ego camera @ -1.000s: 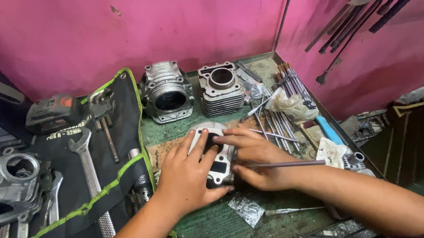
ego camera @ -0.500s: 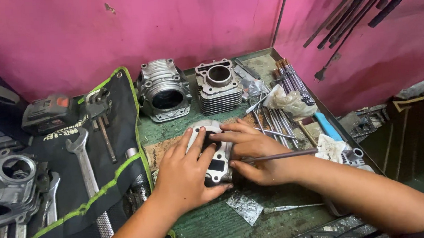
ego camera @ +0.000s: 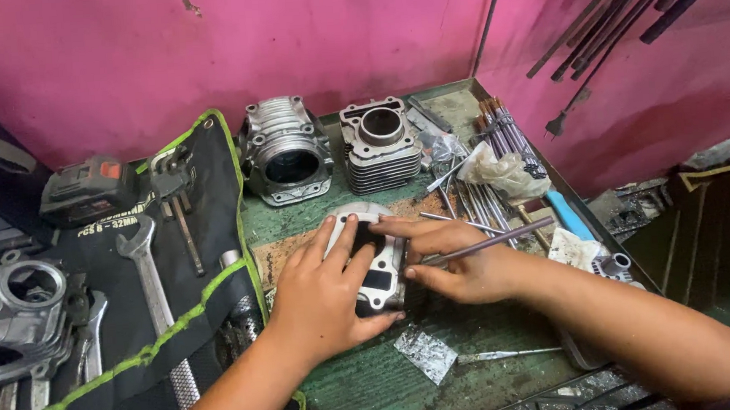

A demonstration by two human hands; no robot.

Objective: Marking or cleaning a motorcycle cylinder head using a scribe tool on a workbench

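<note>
We see the left hand spread flat, fingers open, pressing down on a silver engine part that lies on a brown sheet at the middle of the green worktop. The right hand rests on the same part from the other side, its grip closed around a thin metal rod that points toward the right. Behind the hands stand two finned engine cylinders side by side, and a black tool roll with wrenches lies just to the left.
</note>
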